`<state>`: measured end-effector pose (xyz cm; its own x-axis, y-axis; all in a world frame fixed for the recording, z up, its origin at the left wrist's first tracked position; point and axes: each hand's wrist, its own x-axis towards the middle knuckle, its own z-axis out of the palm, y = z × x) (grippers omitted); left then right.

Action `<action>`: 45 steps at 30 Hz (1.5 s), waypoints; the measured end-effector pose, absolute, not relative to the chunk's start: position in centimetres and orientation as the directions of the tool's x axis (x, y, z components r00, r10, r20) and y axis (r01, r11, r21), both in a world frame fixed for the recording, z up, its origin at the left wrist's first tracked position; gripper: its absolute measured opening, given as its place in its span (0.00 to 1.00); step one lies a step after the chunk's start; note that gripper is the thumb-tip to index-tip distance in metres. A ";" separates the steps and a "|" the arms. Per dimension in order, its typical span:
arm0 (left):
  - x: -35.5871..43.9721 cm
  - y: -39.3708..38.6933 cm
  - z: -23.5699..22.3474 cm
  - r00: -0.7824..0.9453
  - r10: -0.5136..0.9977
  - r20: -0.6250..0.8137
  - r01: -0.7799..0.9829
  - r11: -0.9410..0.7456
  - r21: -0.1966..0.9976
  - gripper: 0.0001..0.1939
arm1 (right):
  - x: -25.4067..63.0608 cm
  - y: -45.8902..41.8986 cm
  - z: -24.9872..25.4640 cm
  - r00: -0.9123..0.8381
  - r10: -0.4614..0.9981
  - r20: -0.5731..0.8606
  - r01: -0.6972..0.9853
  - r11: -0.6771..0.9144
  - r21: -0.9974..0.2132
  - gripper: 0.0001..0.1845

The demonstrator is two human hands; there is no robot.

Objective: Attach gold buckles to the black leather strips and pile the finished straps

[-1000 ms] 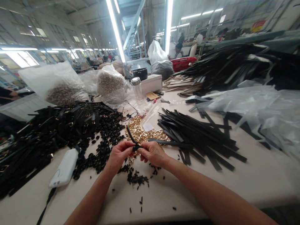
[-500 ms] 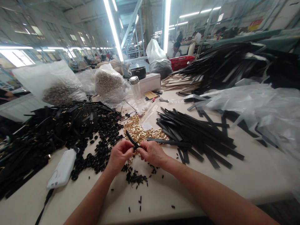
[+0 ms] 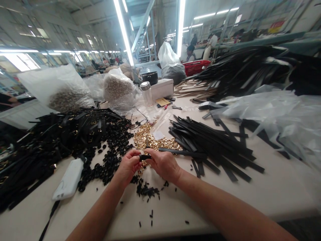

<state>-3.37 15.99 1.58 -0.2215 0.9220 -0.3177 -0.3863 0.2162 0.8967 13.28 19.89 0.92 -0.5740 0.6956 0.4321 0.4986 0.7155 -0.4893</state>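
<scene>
In the head view, a short piece of black strap [image 3: 144, 157] spans the gap between my two hands. My left hand [image 3: 129, 164] pinches its left end between thumb and fingers. At the other end, the fingers of my right hand [image 3: 164, 164] are closed around it, hiding much of the strap. Just beyond my hands lies a pile of small gold buckles [image 3: 144, 137]. Below them are scattered small black loops [image 3: 146, 190]. Flat black straps [image 3: 210, 144] are heaped to the right of my right hand.
Small black ring-shaped pieces [image 3: 110, 164] and finished-looking buckled straps [image 3: 75, 130] cover the left. A white power bank [image 3: 68, 179] with a cord lies in front. Behind stand a glass bottle [image 3: 146, 95], glasses [image 3: 137, 124] and bags of small parts [image 3: 117, 87]. Plastic sheeting [image 3: 283, 113] lies right.
The strap end that stuck up above my hands is now out of sight or folded down. My right hand has turned over the strap, and the hands have drawn slightly apart.
</scene>
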 end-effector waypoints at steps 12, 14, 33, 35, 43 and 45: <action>-3.3 15.6 1.5 -0.146 0.943 -0.299 -0.462 0.202 0.864 0.16 | 13.3 20.4 0.0 -0.545 0.597 0.589 0.387 0.802 -0.454 0.08; -3.3 15.5 1.7 -0.135 0.943 -0.304 -0.488 0.204 0.849 0.17 | 13.3 20.3 0.2 -0.530 0.591 0.607 0.369 0.806 -0.463 0.06; -4.0 15.5 2.0 -0.094 0.927 -0.362 -0.423 0.292 0.858 0.19 | 14.2 20.6 1.0 -0.524 0.587 0.617 0.290 0.804 -0.518 0.09; -4.0 15.5 2.1 -0.100 0.928 -0.360 -0.431 0.286 0.856 0.19 | 14.3 20.6 1.1 -0.529 0.581 0.618 0.320 0.811 -0.489 0.10; -4.0 15.6 1.5 -0.055 0.914 -0.402 -0.382 0.353 0.854 0.19 | 14.3 20.4 1.3 -0.624 0.496 0.604 0.384 0.868 -0.316 0.15; -4.0 15.4 1.5 -0.082 0.922 -0.378 -0.337 0.331 0.881 0.18 | 14.2 20.4 1.1 -0.602 0.518 0.608 0.365 0.856 -0.367 0.14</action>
<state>-4.02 15.44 1.49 -0.0817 0.9224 -0.3776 -0.3370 0.3310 0.8814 14.16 20.42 1.13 -0.6021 0.5178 0.6078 0.3651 0.8555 -0.3672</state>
